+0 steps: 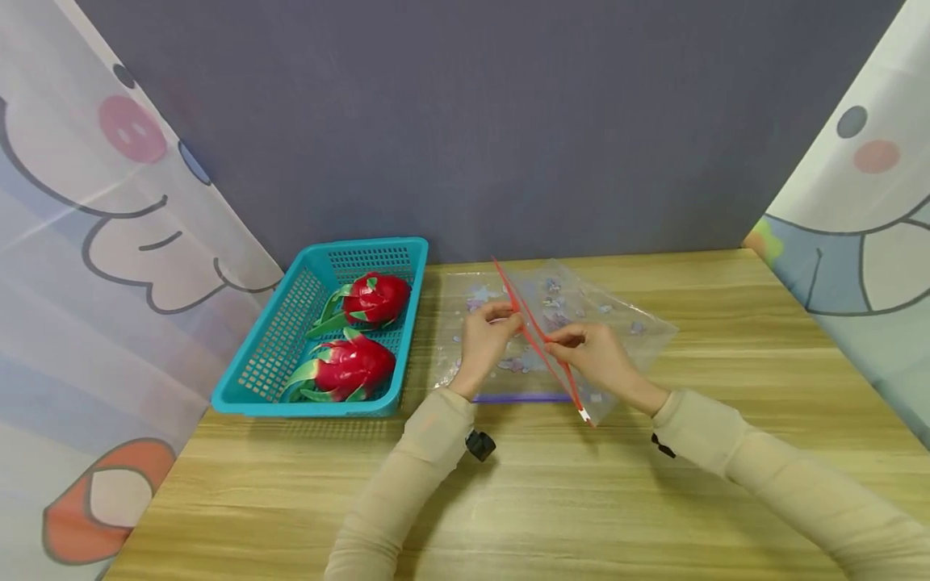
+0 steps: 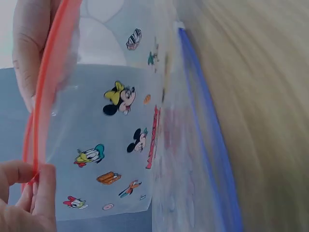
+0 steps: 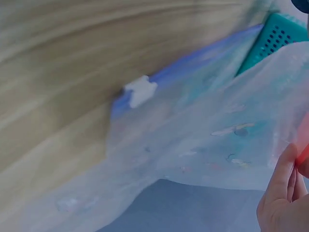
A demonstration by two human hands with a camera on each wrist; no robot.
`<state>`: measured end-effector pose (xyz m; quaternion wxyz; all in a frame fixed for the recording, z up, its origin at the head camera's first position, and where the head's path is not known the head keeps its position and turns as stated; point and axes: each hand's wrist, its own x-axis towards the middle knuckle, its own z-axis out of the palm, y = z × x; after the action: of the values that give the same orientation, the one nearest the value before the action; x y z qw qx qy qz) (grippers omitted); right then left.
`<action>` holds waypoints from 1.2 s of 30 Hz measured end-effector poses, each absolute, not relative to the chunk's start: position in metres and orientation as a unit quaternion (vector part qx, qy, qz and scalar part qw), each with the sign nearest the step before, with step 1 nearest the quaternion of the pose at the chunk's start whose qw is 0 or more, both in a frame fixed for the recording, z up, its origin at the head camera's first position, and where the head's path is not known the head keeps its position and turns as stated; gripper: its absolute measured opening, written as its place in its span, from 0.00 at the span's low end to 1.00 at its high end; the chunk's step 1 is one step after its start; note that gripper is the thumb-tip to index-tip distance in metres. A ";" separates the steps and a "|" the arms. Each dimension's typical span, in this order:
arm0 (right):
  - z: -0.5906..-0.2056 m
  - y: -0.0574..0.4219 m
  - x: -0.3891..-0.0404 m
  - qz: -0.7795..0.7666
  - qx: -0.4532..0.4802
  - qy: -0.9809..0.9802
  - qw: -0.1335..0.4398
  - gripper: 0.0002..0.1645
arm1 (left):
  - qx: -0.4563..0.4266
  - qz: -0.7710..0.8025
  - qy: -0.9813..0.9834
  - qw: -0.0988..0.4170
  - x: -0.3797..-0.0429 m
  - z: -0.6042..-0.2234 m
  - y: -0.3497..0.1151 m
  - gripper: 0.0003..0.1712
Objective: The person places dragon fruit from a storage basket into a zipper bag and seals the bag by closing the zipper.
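Note:
Both hands hold a clear zip bag (image 1: 617, 323) with a red zip strip and printed cartoon figures, raised and tilted above the table. My left hand (image 1: 483, 339) pinches the red strip (image 2: 46, 72) between thumb and fingers. Farther along the same strip, my right hand (image 1: 599, 357) pinches it too; in the right wrist view the right hand (image 3: 285, 200) appears at the lower right edge. A white slider (image 1: 584, 415) sits at the strip's near end. Beneath lies a second clear bag (image 1: 454, 323) with a blue-purple zip strip (image 2: 212, 125), flat on the table.
Left of the bags stands a turquoise perforated basket (image 1: 312, 408). Inside it are two red dragon fruits (image 1: 378, 298) with green scales, one behind the other. The wooden table (image 1: 567, 500) meets a dark grey panel (image 1: 494, 121) at the back, with printed curtains (image 1: 65, 323) at both sides.

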<state>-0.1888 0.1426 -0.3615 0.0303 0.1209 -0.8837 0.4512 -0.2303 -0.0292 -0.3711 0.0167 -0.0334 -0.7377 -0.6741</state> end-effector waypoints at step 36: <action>-0.288 0.185 -0.212 0.167 0.220 -0.885 0.374 0.05 | -0.029 -0.540 -0.837 0.082 -0.236 -0.390 -0.072 0.03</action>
<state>-0.2117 0.1855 -0.2877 0.3742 0.2202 -0.8852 0.1673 -0.2358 -0.0718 -0.3900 0.0817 -0.0289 -0.8370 -0.5403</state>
